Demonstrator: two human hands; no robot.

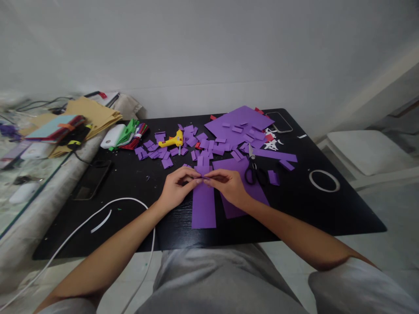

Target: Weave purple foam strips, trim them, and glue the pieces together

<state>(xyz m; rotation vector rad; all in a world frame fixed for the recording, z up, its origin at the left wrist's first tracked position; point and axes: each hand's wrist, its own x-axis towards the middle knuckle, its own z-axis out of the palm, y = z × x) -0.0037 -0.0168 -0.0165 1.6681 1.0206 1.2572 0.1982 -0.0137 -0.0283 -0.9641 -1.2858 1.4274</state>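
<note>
Paper folding seems our step: our left hand (178, 185) and right hand (231, 186) pinch a small purple piece (205, 177) over the purple strip (203, 211). We judge the next move calls for a firm, even press

A single view comes from the person's own head, looking forward and steeply down onto a black table (173, 229). From where I stand, it follows the wearer's outlook: the gray-clad lap (216, 279) lies at the bottom, closest, and the left forearm (121, 248) and right forearm (294, 231) run up from the lower corners. The left hand (178, 185) and right hand (232, 187) sit near the center, at arm's reach. The wide view spans the tabletop, facing a pale wall (209, 52), with a white chair (373, 150) at the right.
</note>
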